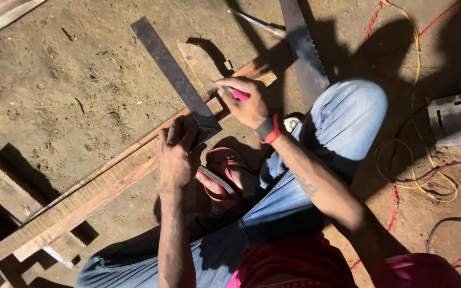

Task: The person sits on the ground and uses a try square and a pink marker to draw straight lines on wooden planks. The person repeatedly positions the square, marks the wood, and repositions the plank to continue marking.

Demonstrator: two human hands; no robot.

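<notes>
A long wooden plank (97,186) lies diagonally across the dirt floor. A dark metal square (174,74) rests across the plank. My left hand (176,154) presses down on the square's corner, on top of the plank. My right hand (244,101) holds a pink marking pencil (237,94) with its tip at the plank, right beside the square's blade. A red-and-black band sits on my right wrist. My foot in a red sandal (225,173) is planted just below the plank.
A handsaw blade (305,53) lies beyond my right hand, next to my knee in blue jeans (342,117). Yellow and red wires (417,160) trail at the right near a grey machine (457,114). Wood blocks (4,186) support the plank at left.
</notes>
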